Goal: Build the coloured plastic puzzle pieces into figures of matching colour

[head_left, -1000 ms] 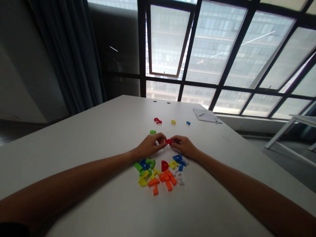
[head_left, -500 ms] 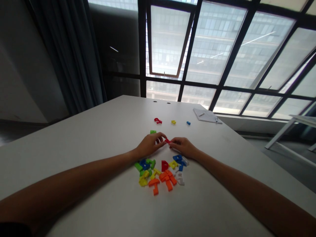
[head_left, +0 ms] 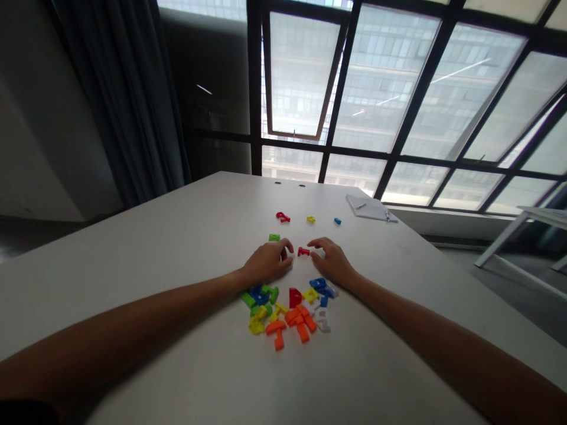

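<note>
A small red plastic piece (head_left: 303,251) lies on the white table (head_left: 177,248) between my hands. My left hand (head_left: 269,260) is just to its left, fingers curved and apart, with nothing in them. On the other side, my right hand (head_left: 330,260) is open too, its thumb and forefinger spread close to the piece. Just beyond my left hand sits a green block (head_left: 274,237). Nearer to me is a loose pile of coloured plastic pieces, among them an orange T-shaped piece (head_left: 277,333), a red block (head_left: 295,297), a blue piece (head_left: 318,283) and a white piece (head_left: 323,321).
Farther back lie a red piece (head_left: 283,217), a yellow piece (head_left: 310,219) and a blue piece (head_left: 337,221) in a row. Papers (head_left: 371,208) with pens rest near the table's right edge. Windows and a dark curtain (head_left: 133,106) stand behind.
Both hands have let go of the small red piece and drawn apart. It now lies on the table between them.
</note>
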The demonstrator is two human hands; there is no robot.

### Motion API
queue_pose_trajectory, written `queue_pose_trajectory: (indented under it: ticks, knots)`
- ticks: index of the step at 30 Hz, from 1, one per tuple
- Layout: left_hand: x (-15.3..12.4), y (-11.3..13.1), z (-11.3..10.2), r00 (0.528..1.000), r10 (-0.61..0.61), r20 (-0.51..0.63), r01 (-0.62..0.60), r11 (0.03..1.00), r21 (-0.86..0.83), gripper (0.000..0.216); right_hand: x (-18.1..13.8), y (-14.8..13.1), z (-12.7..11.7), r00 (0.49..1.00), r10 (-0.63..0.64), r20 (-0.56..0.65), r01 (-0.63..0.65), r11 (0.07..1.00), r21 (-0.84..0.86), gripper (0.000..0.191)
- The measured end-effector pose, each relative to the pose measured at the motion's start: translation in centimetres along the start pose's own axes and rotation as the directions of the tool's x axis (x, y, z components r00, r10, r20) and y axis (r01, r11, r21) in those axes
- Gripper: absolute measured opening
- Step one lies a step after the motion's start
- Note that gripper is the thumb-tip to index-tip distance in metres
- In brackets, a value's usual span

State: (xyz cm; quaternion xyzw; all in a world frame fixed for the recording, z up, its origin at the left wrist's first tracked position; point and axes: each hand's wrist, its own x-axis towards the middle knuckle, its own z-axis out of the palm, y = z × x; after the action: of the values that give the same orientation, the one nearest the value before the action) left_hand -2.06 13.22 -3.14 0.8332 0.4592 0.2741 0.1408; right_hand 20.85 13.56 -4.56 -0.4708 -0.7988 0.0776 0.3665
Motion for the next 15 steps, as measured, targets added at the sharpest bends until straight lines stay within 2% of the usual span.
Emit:
queue_pose_trajectory:
  ticks: [3,5,11,15]
  knots:
    - [-0.1,0.1,-0.1,1.000,0.002,0.020,-0.002,1.000,0.013,0.018,0.1,0.2,0.0,0.992,-0.113,0.061,0.115,0.993,-0.032,0.022]
    - [-0.1,0.2,-0.1,0.998,0.016,0.056,-0.017,1.000,0.023,0.017,0.3,0.3,-0.1,0.983,-0.137,0.122,0.146,0.987,-0.068,0.022]
    - [0.0,0.2,0.0,0.991,0.009,0.130,-0.010,1.000,0.003,0.015,3.2,0.9,-0.5,0.947,-0.147,0.286,0.221,0.944,-0.246,0.024]
    - [0.1,0.3,0.1,0.991,0.018,0.135,-0.019,1.000,0.002,0.013,7.1,0.9,1.5,0.939,-0.100,0.330,0.216,0.916,-0.337,0.035]
